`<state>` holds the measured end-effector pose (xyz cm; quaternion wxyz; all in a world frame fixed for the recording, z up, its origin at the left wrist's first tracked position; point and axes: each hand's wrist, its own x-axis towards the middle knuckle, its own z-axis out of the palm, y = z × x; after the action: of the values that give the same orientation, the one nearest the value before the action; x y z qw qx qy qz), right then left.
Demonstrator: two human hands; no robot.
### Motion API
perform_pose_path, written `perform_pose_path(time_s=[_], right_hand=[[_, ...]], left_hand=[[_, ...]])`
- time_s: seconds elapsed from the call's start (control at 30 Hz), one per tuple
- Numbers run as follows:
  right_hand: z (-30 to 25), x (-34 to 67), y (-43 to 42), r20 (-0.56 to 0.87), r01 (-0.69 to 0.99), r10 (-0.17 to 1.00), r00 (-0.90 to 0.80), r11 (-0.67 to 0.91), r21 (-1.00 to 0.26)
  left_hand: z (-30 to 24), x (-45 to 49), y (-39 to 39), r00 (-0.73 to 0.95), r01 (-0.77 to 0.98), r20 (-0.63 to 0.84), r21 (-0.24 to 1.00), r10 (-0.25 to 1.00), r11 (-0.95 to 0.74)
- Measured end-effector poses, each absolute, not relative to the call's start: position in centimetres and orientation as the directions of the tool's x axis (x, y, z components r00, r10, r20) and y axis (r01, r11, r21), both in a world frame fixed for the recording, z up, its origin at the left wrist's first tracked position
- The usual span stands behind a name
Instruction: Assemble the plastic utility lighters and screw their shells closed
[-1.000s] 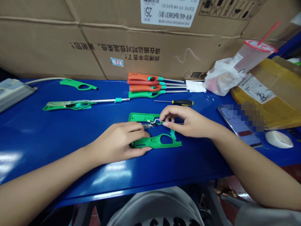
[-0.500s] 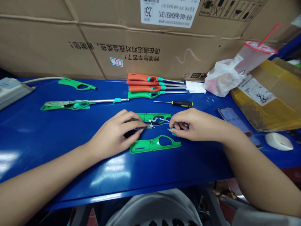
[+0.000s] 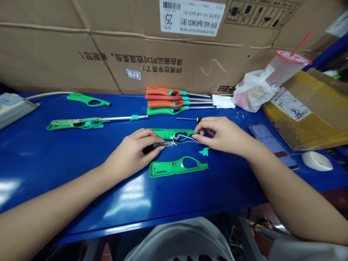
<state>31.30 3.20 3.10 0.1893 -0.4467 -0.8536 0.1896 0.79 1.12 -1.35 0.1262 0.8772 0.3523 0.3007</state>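
Observation:
My left hand [image 3: 138, 146] pinches a small clear lighter fuel tank [image 3: 164, 144] by its left end. White wires [image 3: 182, 137] and a thin tube run right from it. My right hand [image 3: 217, 133] closes thumb and fingers on the wires near the right end of a green handle half [image 3: 160, 133]; its fingertips partly hide that end. A small teal trigger [image 3: 205, 151] lies on the table just below the right hand. Nearer me is a second green handle half [image 3: 168, 167], inner side up, touched by neither hand.
Behind lie several orange and green lighters [image 3: 165, 104] and a screwdriver [image 3: 187, 119], partly behind my right hand. An opened lighter [image 3: 73, 124] and a green shell [image 3: 85, 98] lie left. Phone [image 3: 269, 141], mouse [image 3: 317, 160], yellow parcel [image 3: 320, 123] and bagged cup [image 3: 289, 67] stand right.
My right hand has let go of the teal trigger, which now lies on the table, and has moved up to the wires. My left hand still holds the fuel tank.

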Motion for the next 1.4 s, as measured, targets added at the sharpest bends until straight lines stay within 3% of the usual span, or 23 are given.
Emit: perform_pose_path(time_s=[0.1, 0.4, 0.63, 0.83, 0.97, 1.07, 1.4], right_hand=[[1.9, 30.6, 3.4, 0.098, 0.733, 0.824, -0.559, 0.545, -0.406], [2.2, 30.9, 4.0, 0.122, 0.525, 0.771, -0.626, 0.532, -0.664], [1.6, 31.2, 4.1, 0.1, 0.44, 0.628, -0.772, 0.641, -0.63], [2.4, 31.2, 3.7, 0.122, 0.559, 0.686, -0.717, 0.671, -0.486], [3.6, 32.2, 3.4, -0.001, 0.661, 0.719, -0.695, 0.638, -0.396], [3.8, 33.0, 3.5, -0.084, 0.684, 0.721, -0.688, 0.606, -0.405], [3.3, 32.9, 4.0, -0.049, 0.666, 0.713, -0.699, 0.625, -0.407]], left_hand=[[-1.4, 0.9, 1.1, 0.568, 0.531, 0.446, 0.443, 0.692, -0.722], [-1.2, 1.0, 0.9, 0.537, 0.552, 0.441, 0.461, 0.719, -0.695], [-1.3, 0.8, 0.9, 0.523, 0.569, 0.424, 0.472, 0.739, -0.674], [-0.8, 1.0, 0.7, 0.554, 0.543, 0.473, 0.419, 0.685, -0.728], [-0.4, 0.6, 1.3, 0.574, 0.575, 0.498, 0.321, 0.65, -0.753], [-0.5, -0.2, 2.3, 0.547, 0.635, 0.506, 0.269, 0.667, -0.725], [-1.8, -0.7, 2.9, 0.541, 0.658, 0.349, 0.39, 0.765, -0.644]])
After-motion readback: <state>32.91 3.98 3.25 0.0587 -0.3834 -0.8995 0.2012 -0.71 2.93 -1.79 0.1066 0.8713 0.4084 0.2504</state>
